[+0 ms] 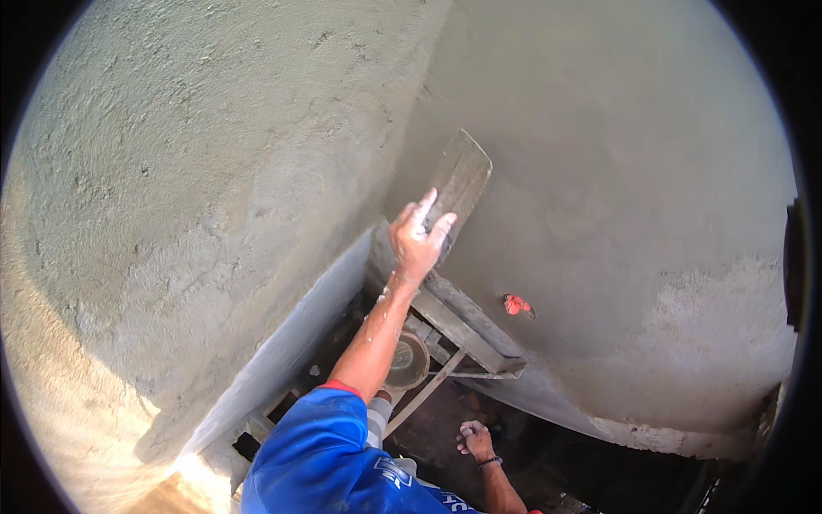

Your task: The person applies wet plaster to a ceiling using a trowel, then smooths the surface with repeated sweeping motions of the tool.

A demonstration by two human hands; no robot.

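Observation:
My left hand (416,240), spattered with pale mortar, grips a flat plastering trowel (467,176) with rounded corners. Its thumb and one finger reach out along the tool; the handle is hidden behind the hand. The blade lies close to the smooth grey plastered wall (591,154), near the inside corner. Whether it touches the plaster all along, I cannot tell. Lower down, my right hand (476,440), with a dark band at the wrist, is curled closed with nothing visible in it.
A rougher plastered wall (214,171) rises on the left. Below my left arm are a round bucket (408,360) and a wooden frame (462,330) against the wall. Something crumpled and red (516,304) sticks out of the right wall. Dark ground shows at the bottom.

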